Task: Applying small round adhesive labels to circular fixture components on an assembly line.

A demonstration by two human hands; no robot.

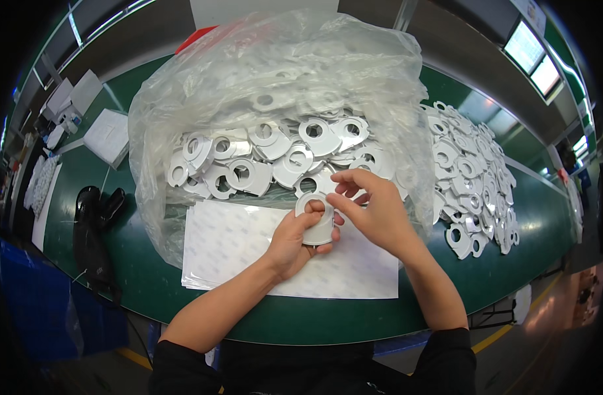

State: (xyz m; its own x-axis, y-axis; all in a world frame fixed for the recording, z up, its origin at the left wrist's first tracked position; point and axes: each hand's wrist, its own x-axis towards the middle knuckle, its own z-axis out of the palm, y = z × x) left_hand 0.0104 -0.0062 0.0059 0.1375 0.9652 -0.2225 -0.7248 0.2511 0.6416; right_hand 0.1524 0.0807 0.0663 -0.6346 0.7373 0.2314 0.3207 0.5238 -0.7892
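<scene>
My left hand [292,245] is closed around a light grey plastic part [319,232] with a large round hole; the thumb crosses the hole and the fingertips show past its right edge. My right hand [375,205] is at the upper right of this part, fingers bent and a little apart, thumb tip by the ring's edge. Nothing shows between its fingertips. Beneath both hands lies a stack of white sheets [232,247] with faint marks. Just beyond, similar plastic parts [252,176] are heaped in the mouth of a clear plastic bag [202,85].
To the right, another pile of the same plastic parts [472,174] spreads over the green table [531,227]. A black object [94,237], its kind unclear, lies at the left. Farther back on that side stands a white box [108,137]. Something red [195,38] shows behind the bag.
</scene>
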